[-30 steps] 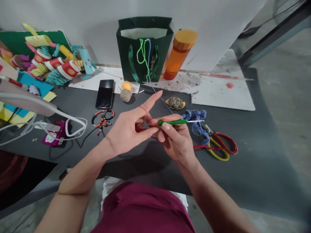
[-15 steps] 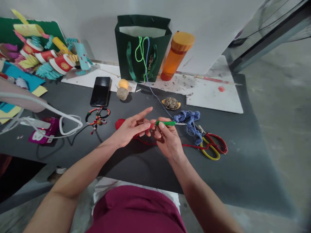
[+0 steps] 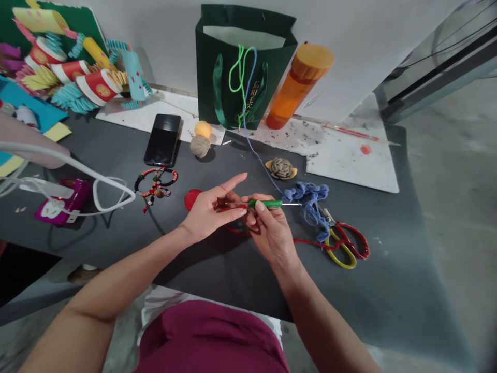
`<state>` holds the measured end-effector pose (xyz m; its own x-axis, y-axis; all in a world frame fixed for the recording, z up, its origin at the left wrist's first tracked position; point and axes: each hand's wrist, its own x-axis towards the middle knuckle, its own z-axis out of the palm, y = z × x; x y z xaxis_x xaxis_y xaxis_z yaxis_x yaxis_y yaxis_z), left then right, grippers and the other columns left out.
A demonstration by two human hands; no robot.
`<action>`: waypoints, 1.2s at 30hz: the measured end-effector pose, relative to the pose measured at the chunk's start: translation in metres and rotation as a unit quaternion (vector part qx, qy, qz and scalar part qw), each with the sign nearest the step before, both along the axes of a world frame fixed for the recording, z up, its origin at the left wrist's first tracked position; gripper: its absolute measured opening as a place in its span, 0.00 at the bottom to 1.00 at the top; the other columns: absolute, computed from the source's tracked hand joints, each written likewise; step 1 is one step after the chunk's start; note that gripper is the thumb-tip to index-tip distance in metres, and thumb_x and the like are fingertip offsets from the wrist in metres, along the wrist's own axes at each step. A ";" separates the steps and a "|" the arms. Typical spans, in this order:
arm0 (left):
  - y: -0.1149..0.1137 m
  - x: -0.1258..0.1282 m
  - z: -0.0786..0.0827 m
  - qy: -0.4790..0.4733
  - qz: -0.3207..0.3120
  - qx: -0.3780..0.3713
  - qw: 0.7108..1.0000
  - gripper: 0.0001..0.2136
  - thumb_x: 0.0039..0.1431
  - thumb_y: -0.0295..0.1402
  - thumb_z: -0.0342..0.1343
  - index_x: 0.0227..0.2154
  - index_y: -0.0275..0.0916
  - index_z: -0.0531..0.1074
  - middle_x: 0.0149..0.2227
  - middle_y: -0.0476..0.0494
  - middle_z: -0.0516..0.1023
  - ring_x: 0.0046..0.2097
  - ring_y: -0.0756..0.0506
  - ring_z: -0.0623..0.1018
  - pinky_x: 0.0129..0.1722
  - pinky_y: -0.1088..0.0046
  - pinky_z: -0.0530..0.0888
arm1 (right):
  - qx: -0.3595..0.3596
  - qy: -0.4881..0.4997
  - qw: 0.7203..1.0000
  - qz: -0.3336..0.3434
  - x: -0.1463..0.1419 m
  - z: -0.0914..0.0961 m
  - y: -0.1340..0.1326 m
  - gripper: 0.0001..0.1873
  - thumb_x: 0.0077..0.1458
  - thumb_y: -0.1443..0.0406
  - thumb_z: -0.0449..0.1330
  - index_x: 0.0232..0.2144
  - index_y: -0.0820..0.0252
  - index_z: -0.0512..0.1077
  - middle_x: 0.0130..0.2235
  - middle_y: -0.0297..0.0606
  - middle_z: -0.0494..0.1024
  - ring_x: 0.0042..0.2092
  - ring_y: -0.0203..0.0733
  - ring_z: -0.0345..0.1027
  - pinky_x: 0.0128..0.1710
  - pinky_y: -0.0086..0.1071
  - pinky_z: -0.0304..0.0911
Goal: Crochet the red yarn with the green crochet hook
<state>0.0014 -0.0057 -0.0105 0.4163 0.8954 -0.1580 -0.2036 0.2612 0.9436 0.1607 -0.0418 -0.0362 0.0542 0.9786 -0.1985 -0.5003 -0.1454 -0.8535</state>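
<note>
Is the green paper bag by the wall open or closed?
Open. The green paper bag stands with its mouth spread; the pale inside shows, and yarn strands hang over its front.

Gold lettering runs down the front of the dark green paper bag (image 3: 272, 62) standing against the wall well beyond the left hand (image 3: 209, 211), its characters too blurred to read, with no other print legible.
</note>
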 end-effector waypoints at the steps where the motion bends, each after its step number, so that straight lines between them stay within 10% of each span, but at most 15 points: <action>1: 0.000 0.000 0.000 -0.002 0.001 -0.005 1.000 0.33 0.50 0.27 0.71 0.60 0.48 0.76 0.35 0.52 0.79 0.39 0.51 0.79 0.47 0.71 0.75 | 0.001 0.004 1.000 -0.003 0.000 0.000 0.000 0.14 0.46 0.54 0.75 0.34 0.50 0.79 0.30 0.30 0.82 0.22 0.30 0.60 0.20 0.27 0.52; 12: -0.001 0.002 -0.002 -0.065 -0.003 -0.090 0.994 0.29 0.49 0.30 0.73 0.57 0.47 0.79 0.33 0.51 0.79 0.37 0.52 0.77 0.42 0.72 0.73 | 0.020 0.004 1.000 0.006 0.004 -0.001 -0.002 0.13 0.49 0.53 0.74 0.35 0.49 0.79 0.31 0.29 0.81 0.23 0.30 0.60 0.20 0.26 0.53; 22: -0.005 0.004 0.004 -0.049 0.006 -0.028 0.998 0.46 0.51 0.25 0.69 0.72 0.47 0.57 0.31 0.55 0.76 0.36 0.52 0.76 0.42 0.75 0.72 | 0.019 -0.067 0.997 -0.035 -0.001 0.009 -0.006 0.11 0.49 0.58 0.73 0.35 0.52 0.82 0.30 0.32 0.83 0.24 0.31 0.65 0.20 0.26 0.55; 36: -0.005 0.004 0.005 -0.021 0.023 -0.044 0.999 0.40 0.51 0.29 0.70 0.68 0.44 0.66 0.33 0.53 0.77 0.37 0.51 0.75 0.44 0.72 0.72 | 0.048 -0.091 0.992 -0.068 -0.003 0.011 -0.009 0.06 0.52 0.62 0.71 0.35 0.51 0.82 0.33 0.33 0.86 0.23 0.31 0.65 0.20 0.27 0.57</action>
